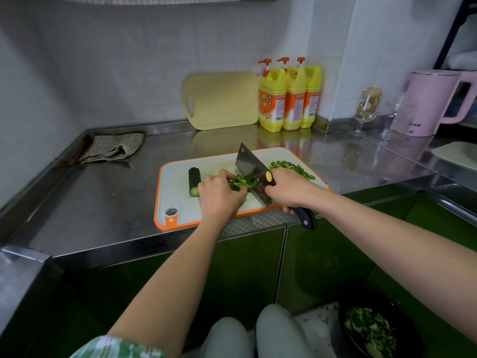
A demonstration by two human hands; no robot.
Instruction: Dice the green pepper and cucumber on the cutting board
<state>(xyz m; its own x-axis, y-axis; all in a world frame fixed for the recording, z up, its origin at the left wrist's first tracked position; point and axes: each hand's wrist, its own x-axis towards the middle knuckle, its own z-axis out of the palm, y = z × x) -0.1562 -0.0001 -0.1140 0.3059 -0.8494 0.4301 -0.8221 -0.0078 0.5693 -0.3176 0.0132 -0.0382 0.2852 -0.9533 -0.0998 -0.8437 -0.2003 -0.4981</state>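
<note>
Beyond grey-trousered knees [278, 329], the left hand [219, 195] pins green pepper strips [240, 182] under curled fingers on the orange-rimmed white board [178, 195], just left of the steel cleaver [249, 164] the right hand [289, 188] grips. The dark cucumber stub [194, 180] lies farther left.

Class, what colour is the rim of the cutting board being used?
The board's rim is orange; head view.

green pepper [241, 182]: strips mid-board | diced heap [291, 167]: far right | cucumber [194, 180]: dark stub, left | cutting board [175, 189]: white, orange-rimmed
</note>
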